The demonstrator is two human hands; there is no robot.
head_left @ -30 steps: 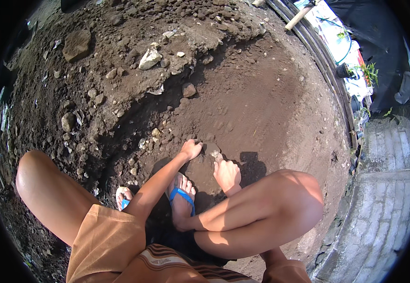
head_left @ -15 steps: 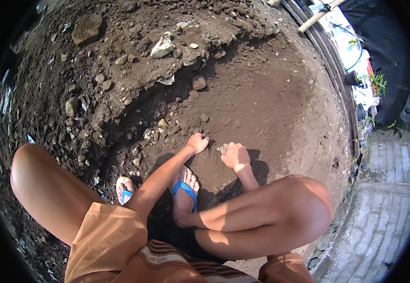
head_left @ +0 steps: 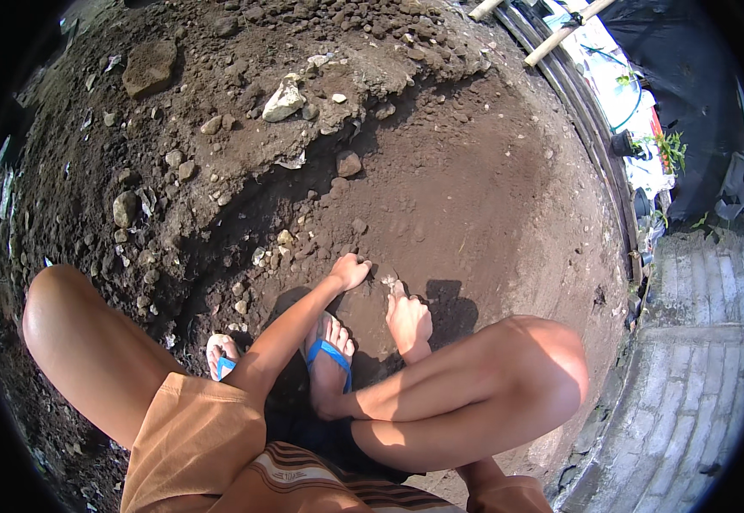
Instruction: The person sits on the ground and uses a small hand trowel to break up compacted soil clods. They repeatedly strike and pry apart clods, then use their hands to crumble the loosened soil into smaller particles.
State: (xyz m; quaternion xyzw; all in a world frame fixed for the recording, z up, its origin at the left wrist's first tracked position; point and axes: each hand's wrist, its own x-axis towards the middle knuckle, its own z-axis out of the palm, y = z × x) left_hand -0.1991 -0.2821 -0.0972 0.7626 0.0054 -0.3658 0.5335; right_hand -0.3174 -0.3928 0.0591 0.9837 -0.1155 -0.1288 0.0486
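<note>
Right grip [head_left: 409,321], head view: fingers bent, front end against a small pale lump [head_left: 389,280] on the soil [head_left: 475,205]. Pinched or just touched? Couldn't tell. Left grip [head_left: 351,272]: fingers curled, low at the dirt, their undersides hidden, so I couldn't tell if they had closed on anything. Lump sat between the two, slightly nearer the right.

Risks, my read: lump looked dusty, so a fingertip hold could have slipped. Loose stones nearby could have scraped my knuckles. Bank edge [head_left: 304,141] looked crumbly; a knock could have shed dirt, maybe the white rock [head_left: 283,100] above it. Toes were bare in the blue-strapped sandal [head_left: 329,352], close behind my hands, so anything dropped or flicked back could have hit them.

Markings: small mark on my shirt's pale stripe [head_left: 291,474], not legible. White sheet [head_left: 641,115] at upper right had a red patch; no writing I could read.
</note>
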